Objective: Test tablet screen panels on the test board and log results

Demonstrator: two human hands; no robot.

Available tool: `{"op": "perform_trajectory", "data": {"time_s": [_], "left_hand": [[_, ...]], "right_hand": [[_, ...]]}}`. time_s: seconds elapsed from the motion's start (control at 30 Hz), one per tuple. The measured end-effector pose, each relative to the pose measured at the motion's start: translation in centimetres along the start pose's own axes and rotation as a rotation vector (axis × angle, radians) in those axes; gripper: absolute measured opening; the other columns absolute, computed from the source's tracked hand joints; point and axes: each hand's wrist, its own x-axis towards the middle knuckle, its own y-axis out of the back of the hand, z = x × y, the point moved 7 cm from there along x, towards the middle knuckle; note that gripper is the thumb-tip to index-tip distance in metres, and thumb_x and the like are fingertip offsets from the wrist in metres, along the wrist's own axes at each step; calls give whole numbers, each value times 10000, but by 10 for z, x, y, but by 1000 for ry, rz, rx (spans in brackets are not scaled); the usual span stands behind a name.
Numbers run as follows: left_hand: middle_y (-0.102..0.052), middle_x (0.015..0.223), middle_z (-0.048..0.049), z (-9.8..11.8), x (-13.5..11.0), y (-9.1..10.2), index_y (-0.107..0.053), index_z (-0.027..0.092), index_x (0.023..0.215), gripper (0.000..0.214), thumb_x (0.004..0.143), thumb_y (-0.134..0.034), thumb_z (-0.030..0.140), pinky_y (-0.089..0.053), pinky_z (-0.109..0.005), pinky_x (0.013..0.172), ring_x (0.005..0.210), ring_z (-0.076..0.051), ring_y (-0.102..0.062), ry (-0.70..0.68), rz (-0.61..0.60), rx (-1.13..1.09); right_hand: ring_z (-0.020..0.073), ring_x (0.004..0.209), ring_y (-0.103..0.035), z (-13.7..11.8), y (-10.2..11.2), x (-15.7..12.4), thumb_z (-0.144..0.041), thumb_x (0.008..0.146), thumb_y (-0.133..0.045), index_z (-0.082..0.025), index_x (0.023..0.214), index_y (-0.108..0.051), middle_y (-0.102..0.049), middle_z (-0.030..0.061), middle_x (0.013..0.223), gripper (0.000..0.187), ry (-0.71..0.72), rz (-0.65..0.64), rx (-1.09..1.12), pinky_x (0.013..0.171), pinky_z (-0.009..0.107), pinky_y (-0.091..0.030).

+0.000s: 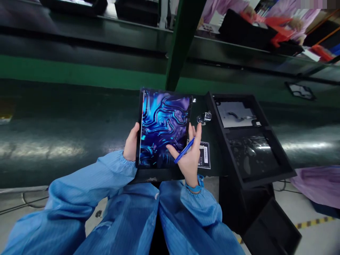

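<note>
I hold a tablet (162, 125) upright over the dark conveyor belt, its screen lit with a swirling blue and purple pattern. My left hand (131, 142) grips its left edge, thumb on the front. My right hand (190, 154) supports the right edge, its thumb resting on the screen's lower right, and a blue pen (184, 150) is pinched between its fingers. Both of my arms wear blue sleeves.
A black tray (278, 166) with two compartments stands tilted on the right. A small metal clip-like part (204, 117) and a white label (204, 156) lie beside the tablet. A green post (180, 42) rises behind. People in pink sleeves work across the belt at the top right.
</note>
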Motion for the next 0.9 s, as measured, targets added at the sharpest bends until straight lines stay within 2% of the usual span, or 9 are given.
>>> {"op": "perform_trajectory", "data": {"time_s": [0.2, 0.3, 0.4, 0.53, 0.63, 0.7, 0.73, 0.83, 0.9], "left_hand": [[-693, 1260, -69, -1, 3, 8, -557, 212, 1356, 652, 911, -398, 662, -503, -564, 1033, 1269, -384, -568, -41, 13, -58], [-717, 1212, -66, -2, 3, 6, -586, 196, 1321, 578, 930, -432, 592, -511, -525, 1035, 1241, -368, -595, -22, 18, -171], [-751, 1115, -72, -6, 3, 3, -639, 170, 1240, 515, 942, -438, 539, -526, -475, 1022, 1193, -351, -632, 32, -7, -301], [-769, 1037, -78, -18, -1, 2, -693, 152, 1135, 487, 951, -429, 516, -559, -433, 964, 1112, -336, -679, 122, -42, -371], [-759, 1089, -82, -23, -6, -4, -705, 149, 1138, 511, 933, -464, 550, -582, -418, 911, 1076, -336, -694, 173, -170, -370], [-747, 1137, -77, -23, -9, -9, -701, 156, 1167, 525, 919, -495, 570, -580, -411, 911, 1089, -335, -688, 194, -262, -381], [-746, 1141, -74, -23, -10, -10, -701, 159, 1169, 527, 919, -495, 575, -579, -405, 913, 1086, -330, -690, 198, -277, -387], [-767, 1058, -73, -22, -8, -4, -723, 153, 1095, 522, 943, -436, 562, -585, -382, 886, 1008, -303, -719, 205, -196, -391], [-771, 1027, -84, -24, -8, -2, -730, 146, 1058, 545, 952, -389, 557, -588, -401, 878, 993, -312, -723, 241, -155, -390]], "right_hand": [[274, 1510, -258, 2, 7, -2, -282, 949, -505, -224, 1576, -77, -379, 129, 1571, 761, 15, 32, 120, 1228, 564, -262], [287, 1456, -375, 6, 16, 3, -305, 949, -531, -233, 1549, -186, -442, 138, 1529, 696, 30, 78, 169, 1203, 548, -314], [286, 1335, -528, 7, 36, 23, -366, 987, -498, -249, 1451, -376, -560, 120, 1419, 494, 69, 156, 193, 1126, 507, -420], [243, 973, -688, -3, 64, 67, -462, 1002, -483, -236, 1177, -594, -712, 66, 1041, 306, 126, 163, -78, 878, 384, -529], [174, 630, -606, -15, 70, 87, -457, 1012, -464, -212, 872, -623, -618, 7, 677, 325, 188, 90, -381, 651, 309, -462], [149, 560, -529, -31, 71, 83, -385, 1018, -462, -201, 762, -588, -557, -1, 612, 339, 336, 126, -539, 581, 293, -396], [148, 567, -517, -42, 70, 74, -342, 1010, -479, -200, 748, -580, -560, 3, 615, 315, 471, 159, -587, 574, 294, -384], [156, 607, -524, -69, 69, 31, -242, 954, -561, -209, 769, -595, -596, 4, 632, 190, 927, 228, -576, 609, 304, -432], [157, 604, -532, -72, 76, 7, -228, 926, -601, -218, 808, -632, -612, -5, 628, 123, 1062, 287, -523, 631, 310, -478]]}}
